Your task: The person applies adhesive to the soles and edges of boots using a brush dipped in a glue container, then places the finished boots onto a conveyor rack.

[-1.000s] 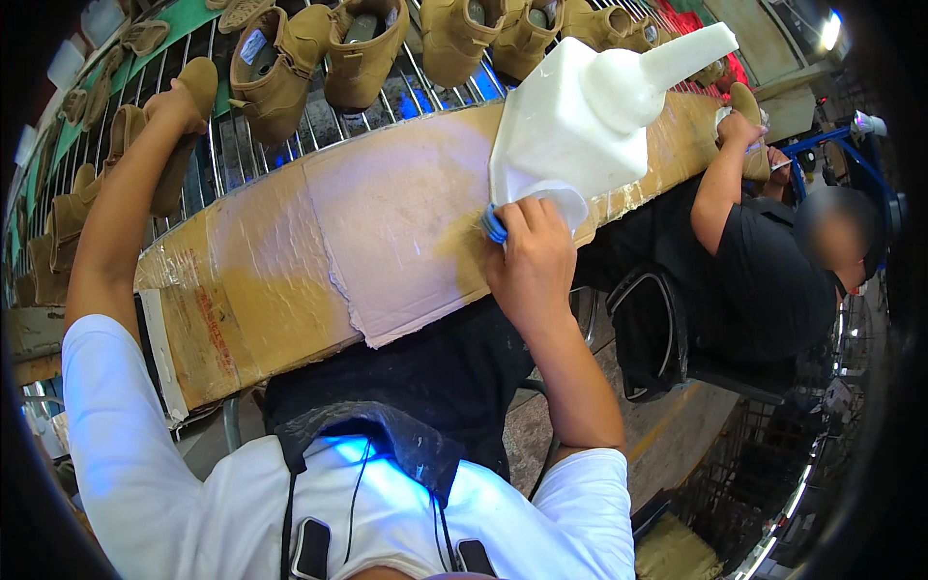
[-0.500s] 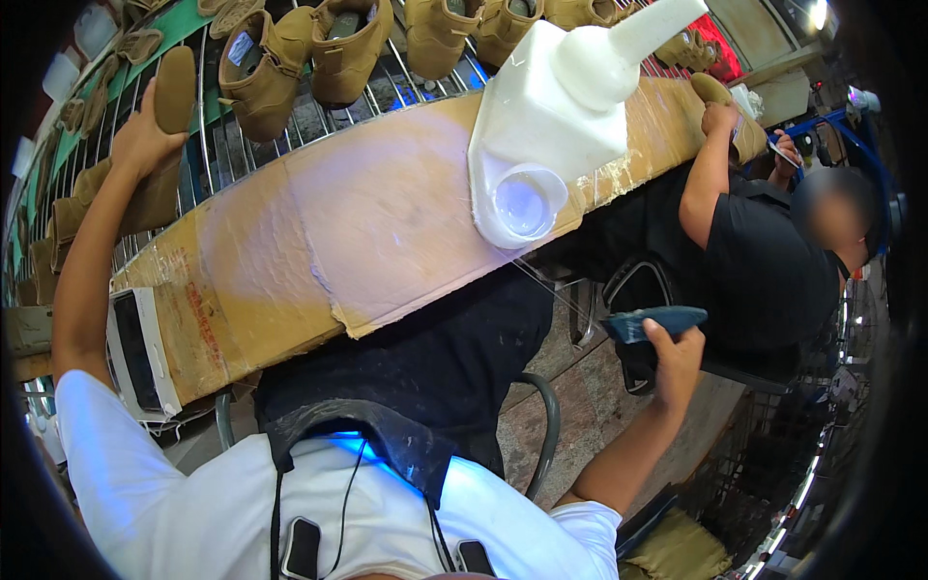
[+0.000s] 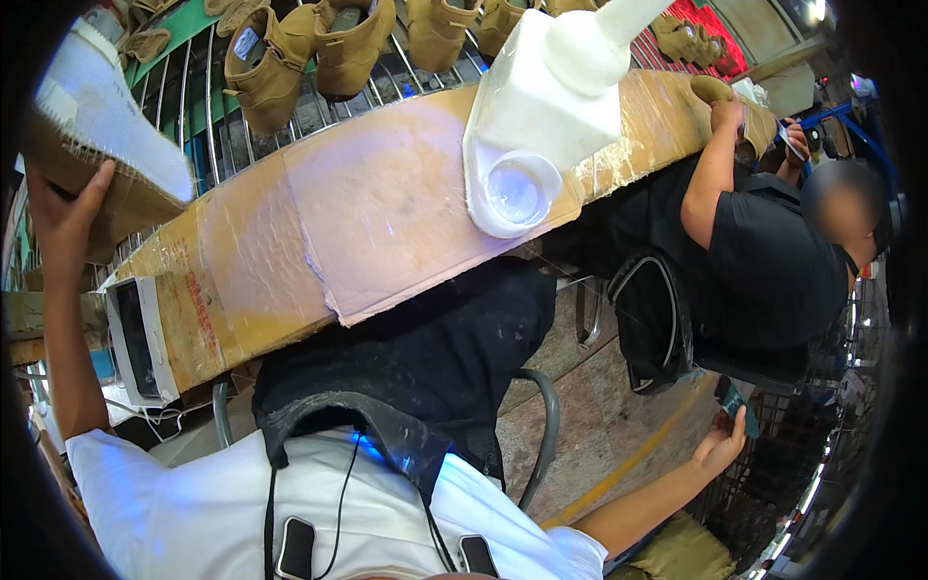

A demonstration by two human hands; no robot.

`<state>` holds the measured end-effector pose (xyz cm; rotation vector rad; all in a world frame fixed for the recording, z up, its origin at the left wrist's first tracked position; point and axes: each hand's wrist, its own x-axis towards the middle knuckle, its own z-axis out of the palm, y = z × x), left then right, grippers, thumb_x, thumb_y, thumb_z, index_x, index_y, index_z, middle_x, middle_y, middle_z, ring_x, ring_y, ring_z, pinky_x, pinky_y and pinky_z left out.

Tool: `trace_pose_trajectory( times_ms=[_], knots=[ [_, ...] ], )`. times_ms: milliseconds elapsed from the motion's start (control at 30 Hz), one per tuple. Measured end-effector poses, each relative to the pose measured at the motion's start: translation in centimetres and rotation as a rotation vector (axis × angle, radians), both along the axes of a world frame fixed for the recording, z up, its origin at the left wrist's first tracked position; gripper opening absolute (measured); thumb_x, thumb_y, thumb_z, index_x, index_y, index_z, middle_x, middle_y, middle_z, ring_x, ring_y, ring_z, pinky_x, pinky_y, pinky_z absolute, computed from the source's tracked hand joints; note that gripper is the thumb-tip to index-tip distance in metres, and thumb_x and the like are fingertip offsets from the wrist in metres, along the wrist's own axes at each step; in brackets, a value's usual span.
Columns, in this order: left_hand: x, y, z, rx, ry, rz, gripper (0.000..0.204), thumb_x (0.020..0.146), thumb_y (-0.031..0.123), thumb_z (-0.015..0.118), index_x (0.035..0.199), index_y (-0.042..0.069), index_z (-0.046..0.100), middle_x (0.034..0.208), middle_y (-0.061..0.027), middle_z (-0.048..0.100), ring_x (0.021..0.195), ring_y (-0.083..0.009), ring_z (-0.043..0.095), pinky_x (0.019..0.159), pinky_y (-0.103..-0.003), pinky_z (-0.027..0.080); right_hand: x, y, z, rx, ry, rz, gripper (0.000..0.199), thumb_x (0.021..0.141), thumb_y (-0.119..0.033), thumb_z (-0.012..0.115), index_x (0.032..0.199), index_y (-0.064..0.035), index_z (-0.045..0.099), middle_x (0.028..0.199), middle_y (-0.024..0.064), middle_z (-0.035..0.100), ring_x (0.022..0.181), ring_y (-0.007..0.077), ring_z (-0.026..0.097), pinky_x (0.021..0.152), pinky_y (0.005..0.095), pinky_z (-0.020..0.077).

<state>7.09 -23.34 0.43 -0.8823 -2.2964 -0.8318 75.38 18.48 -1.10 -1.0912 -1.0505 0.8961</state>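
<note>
My left hand is raised at the far left and grips a tan boot by its side, the pale sole turned toward me. My right hand hangs low at the right, beside my seat, holding a small teal tool. A white plastic jug with a long spout lies on the cardboard-covered bench ahead, its round opening facing me; neither hand touches it.
Several tan boots stand on a wire rack behind the bench. A person in a black shirt sits at the right, one hand on the bench. A black bag hangs between us. A white device sits at the bench's left end.
My left hand has lifted a boot off the rack toward me. My right hand left the jug and dropped low to the right with the teal tool.
</note>
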Motion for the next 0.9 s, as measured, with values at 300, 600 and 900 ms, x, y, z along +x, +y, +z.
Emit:
trace_pose_trajectory(
  times_ms=[300, 600, 900],
  knots=[
    [6.9, 8.1, -0.2, 0.092, -0.162, -0.453, 0.061, 0.064, 0.019, 0.081, 0.112, -0.002, 0.051, 0.101, -0.0128, 0.062, 0.093, -0.0228, 0.062, 0.084, -0.032, 0.049, 9.2, -3.9, -0.3, -0.031, 0.589, -0.098, 0.028, 0.088, -0.016, 0.063, 0.094, 0.008, 0.049, 0.077, 0.0108, 0.046, 0.073, 0.0203, 0.042, 0.064, 0.031, 0.0364],
    [10.7, 14.6, -1.2, 0.268, -0.302, -0.715, 0.088, 0.056, 0.015, 0.087, 0.127, 0.002, 0.036, 0.111, -0.0104, 0.057, 0.104, -0.0198, 0.058, 0.092, -0.034, 0.045, 20.3, -9.5, -1.2, 0.103, 0.554, -0.388, 0.032, 0.087, -0.015, 0.063, 0.099, 0.0093, 0.047, 0.078, 0.013, 0.045, 0.069, 0.0217, 0.042, 0.056, 0.0305, 0.0367],
    [11.2, 13.8, 1.1, -0.165, -0.363, -0.402, 0.11, 0.051, 0.027, 0.083, 0.142, 0.004, 0.025, 0.124, -0.0197, 0.052, 0.115, -0.0296, 0.052, 0.099, -0.037, 0.039, -14.6, -4.1, -4.8, -0.368, 0.577, 0.492, 0.013, 0.087, -0.017, 0.063, 0.089, -0.0039, 0.061, 0.088, 0.0086, 0.064, 0.073, 0.0183, 0.056, 0.062, 0.0296, 0.0415]
  ],
)
